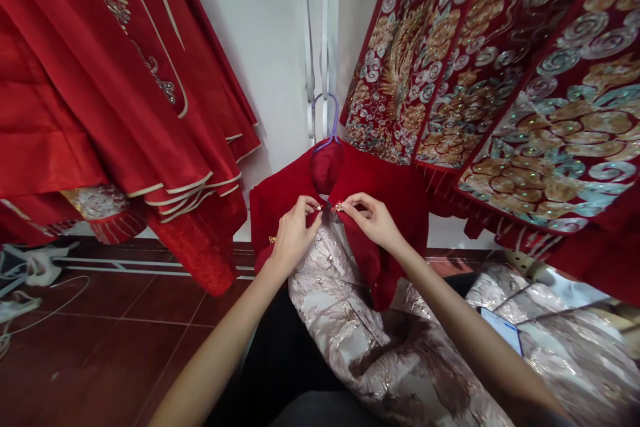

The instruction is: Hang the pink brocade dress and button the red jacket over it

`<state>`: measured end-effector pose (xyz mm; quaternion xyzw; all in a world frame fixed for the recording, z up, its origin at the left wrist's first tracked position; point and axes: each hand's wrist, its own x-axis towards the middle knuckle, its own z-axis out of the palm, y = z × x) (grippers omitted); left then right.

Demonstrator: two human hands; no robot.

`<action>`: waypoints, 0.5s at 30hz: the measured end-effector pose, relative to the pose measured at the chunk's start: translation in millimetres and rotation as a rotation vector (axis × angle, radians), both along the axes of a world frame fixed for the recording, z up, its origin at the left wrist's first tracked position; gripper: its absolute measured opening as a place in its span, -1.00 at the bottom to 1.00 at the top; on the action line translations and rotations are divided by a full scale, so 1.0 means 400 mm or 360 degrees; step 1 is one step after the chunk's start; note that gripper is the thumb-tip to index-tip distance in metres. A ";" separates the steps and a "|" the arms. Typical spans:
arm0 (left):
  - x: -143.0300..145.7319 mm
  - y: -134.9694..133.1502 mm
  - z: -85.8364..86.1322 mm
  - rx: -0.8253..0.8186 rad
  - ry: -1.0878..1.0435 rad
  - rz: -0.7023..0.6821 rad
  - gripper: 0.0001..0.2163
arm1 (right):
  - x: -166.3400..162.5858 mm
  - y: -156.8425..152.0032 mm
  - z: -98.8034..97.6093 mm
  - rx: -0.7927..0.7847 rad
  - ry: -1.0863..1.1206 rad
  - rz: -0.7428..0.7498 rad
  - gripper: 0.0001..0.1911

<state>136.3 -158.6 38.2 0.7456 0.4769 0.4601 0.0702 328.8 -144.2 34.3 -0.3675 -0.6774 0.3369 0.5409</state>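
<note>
A dark red jacket [395, 193] hangs on a purple hanger [327, 121] against the white wall, low in front of me. My left hand [295, 233] pinches the left edge of its collar opening. My right hand [373, 219] pinches the right edge, where a small gold clasp [339, 207] shows between the fingertips. Both hands meet just below the collar [326, 170]. A pale pink and silver brocade cloth [350, 320] hangs below the jacket's opening and spreads down toward my lap.
Plain red robes with cream piping [115, 100] hang at the left. Heavily embroidered red and gold panels [500, 73] hang at the right. A phone [503, 328] lies on brocade cloth at the lower right. White cords [30, 273] lie on the dark red tiled floor [100, 340].
</note>
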 end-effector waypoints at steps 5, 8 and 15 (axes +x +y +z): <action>0.021 0.015 0.005 -0.0158 -0.0345 -0.0036 -0.83 | -0.026 0.000 0.002 0.0106 -0.0243 -0.0069 -0.76; 0.024 0.026 -0.001 -0.0211 -0.0484 -0.0049 -0.84 | -0.038 -0.006 0.010 0.0179 -0.0351 -0.0136 -0.78; 0.014 0.037 0.002 -0.0314 -0.0373 -0.0123 -0.89 | -0.044 -0.006 0.023 0.0373 -0.0571 -0.0344 -0.81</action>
